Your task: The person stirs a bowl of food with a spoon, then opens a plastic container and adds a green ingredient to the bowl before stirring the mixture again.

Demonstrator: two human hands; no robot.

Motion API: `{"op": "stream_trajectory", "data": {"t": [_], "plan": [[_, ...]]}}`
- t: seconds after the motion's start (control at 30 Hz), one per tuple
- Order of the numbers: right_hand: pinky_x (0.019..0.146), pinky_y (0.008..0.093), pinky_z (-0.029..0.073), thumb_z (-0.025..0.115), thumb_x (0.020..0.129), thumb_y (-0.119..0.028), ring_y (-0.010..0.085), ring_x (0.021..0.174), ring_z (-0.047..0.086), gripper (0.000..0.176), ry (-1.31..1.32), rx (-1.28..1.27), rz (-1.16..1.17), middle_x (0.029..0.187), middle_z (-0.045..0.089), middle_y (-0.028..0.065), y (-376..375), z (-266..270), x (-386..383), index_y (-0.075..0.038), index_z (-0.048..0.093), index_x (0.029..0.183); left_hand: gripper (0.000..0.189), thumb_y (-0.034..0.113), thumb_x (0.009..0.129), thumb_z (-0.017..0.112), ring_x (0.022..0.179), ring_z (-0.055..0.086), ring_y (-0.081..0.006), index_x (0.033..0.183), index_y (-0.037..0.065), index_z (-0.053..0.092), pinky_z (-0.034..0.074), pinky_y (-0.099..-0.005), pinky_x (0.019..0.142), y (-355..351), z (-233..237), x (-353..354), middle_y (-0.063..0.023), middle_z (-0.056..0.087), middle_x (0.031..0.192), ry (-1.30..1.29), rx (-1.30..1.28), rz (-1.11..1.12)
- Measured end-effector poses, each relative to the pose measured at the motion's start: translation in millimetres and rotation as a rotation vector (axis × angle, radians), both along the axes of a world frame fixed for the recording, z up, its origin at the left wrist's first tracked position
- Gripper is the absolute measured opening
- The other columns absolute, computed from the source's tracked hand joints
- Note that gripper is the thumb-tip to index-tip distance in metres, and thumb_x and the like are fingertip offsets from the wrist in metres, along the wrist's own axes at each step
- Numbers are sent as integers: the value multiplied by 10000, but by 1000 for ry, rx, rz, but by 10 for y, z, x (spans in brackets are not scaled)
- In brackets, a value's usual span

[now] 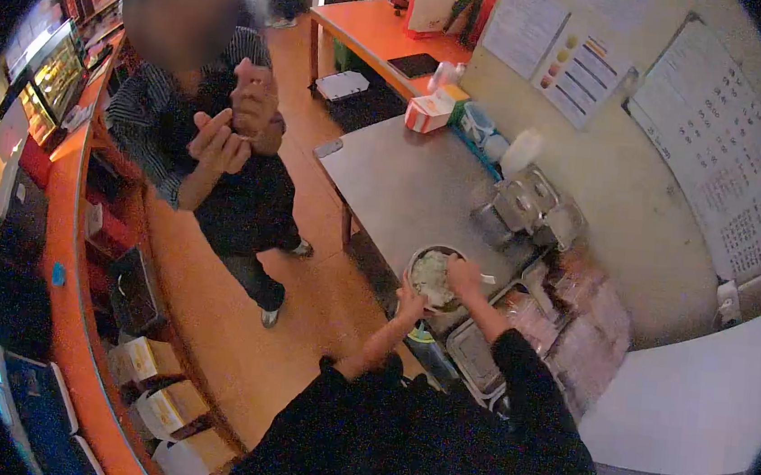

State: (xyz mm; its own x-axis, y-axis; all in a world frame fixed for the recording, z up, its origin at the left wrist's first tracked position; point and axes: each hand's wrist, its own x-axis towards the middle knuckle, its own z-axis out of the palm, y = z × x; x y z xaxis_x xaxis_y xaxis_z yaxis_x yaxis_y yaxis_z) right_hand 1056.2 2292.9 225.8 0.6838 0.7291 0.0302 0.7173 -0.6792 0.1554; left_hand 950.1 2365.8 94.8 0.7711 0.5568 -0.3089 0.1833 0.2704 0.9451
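Note:
A round bowl (413,263) filled with white food (432,278), perhaps rice, sits at the near edge of the steel table (394,184). My left hand (410,304) holds the bowl's near left side, its fingers against the rim. Over the right part of the bowl is my right hand (465,279), its fingers bent down at the white food; what they hold, if anything, is too small to make out. A light handle or strip (488,279) shows just right of that hand.
Metal containers (528,201) stand against the wall, with covered trays (476,350) right of the bowl. A red-and-white box (429,112) and a phone (328,148) are on the table. Another person (240,189) stands at the left, both hands raised.

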Motion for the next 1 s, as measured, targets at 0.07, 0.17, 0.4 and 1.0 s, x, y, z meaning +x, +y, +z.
{"op": "stream_trajectory", "data": {"t": [0.07,0.17,0.4,1.0], "plan": [[550,419,476,545,704,-128,353,644,600,284,45,-18,-2,727,610,151,17,-39,-24,-40,516,972,844,-50,713,518,1063,399,-404,1361,228,54,576,-410,601,85,540,-226,-153,195,1189,6,-389,18],[574,437,476,518,724,-90,358,659,593,443,153,-74,163,810,598,186,-156,-14,-204,-25,423,1151,823,-66,724,495,1055,409,-404,1355,243,66,573,-445,598,220,961,-363,-143,173,1186,-75,-495,-21],[581,441,466,503,757,-109,374,693,582,604,128,51,275,992,530,250,-597,104,-649,-81,284,1319,755,-45,752,472,1049,429,-399,1342,240,96,557,-477,627,140,145,-307,-157,207,1261,-311,-52,-147],[590,425,480,613,609,-210,290,631,620,170,30,-8,179,653,613,142,285,-316,40,-52,638,669,771,113,676,568,1049,382,-401,1334,36,173,292,-412,942,275,214,-229,-227,317,1096,-170,521,-16]]}}
